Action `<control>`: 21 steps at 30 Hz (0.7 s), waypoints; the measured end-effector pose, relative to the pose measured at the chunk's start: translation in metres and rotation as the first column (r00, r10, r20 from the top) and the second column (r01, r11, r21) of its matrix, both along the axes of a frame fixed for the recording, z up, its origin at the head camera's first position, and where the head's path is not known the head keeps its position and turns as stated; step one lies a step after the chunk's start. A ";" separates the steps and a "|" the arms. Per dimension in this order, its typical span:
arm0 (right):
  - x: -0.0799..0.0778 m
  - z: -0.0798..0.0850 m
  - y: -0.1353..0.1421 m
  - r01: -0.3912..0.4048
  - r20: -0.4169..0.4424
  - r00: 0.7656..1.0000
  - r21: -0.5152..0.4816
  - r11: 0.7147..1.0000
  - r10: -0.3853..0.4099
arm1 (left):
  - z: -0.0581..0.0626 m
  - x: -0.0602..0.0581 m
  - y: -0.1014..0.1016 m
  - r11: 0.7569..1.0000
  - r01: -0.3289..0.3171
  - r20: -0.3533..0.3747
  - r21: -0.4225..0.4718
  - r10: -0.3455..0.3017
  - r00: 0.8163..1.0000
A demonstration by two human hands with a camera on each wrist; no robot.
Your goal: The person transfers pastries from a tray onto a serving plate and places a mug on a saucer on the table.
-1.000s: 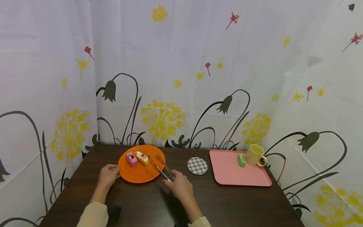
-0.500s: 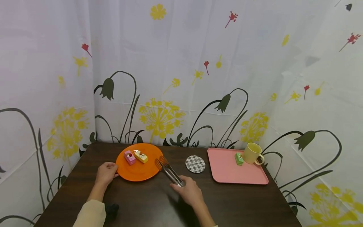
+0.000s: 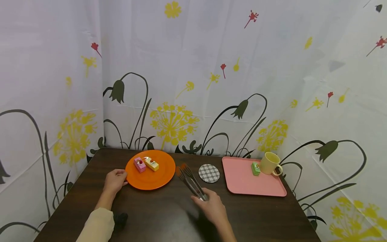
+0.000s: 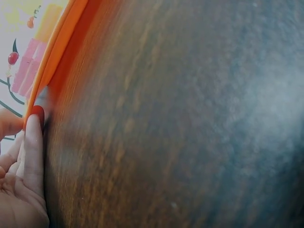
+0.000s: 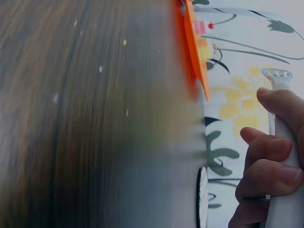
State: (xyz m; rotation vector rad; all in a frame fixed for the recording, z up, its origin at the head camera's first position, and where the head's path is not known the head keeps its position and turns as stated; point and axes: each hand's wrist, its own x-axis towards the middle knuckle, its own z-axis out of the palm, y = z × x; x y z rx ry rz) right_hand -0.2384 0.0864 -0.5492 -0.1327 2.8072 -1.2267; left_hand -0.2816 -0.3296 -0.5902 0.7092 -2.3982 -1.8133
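At the left of the head view, my left hand [image 3: 114, 184] pinches the near-left rim of an orange plate [image 3: 148, 181]; in the left wrist view a finger [image 4: 34, 156] lies under that rim. The plate bears a pink toy cake slice [image 3: 139, 165] and a yellow toy cake slice [image 3: 152, 164], each topped with a red piece. My right hand [image 3: 214, 207] grips metal tongs [image 3: 202, 195] above the table, right of the plate. Their tips are apart, point away from me and have nothing between them. Curled fingers [image 5: 266, 178] wrap the tongs' pale handle in the right wrist view.
A round checked coaster [image 3: 209, 173] lies just beyond the tongs. Farther right, a pink tray [image 3: 251, 186] bears a green toy cake slice [image 3: 255, 169] and a yellow mug [image 3: 268, 163]. The dark wooden table [image 3: 157, 215] ends at a flower-printed curtain [image 3: 181, 67].
My right hand has moved right with the tongs, whose tips have left the space over the plate. The left hand stays at the rim, and the cakes lie as before.
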 end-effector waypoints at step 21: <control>0.002 -0.003 0.056 0.100 0.036 0.994 -0.028 0.995 -0.099 | 0.004 0.001 0.002 1.000 -0.008 -0.002 0.027 0.009 1.000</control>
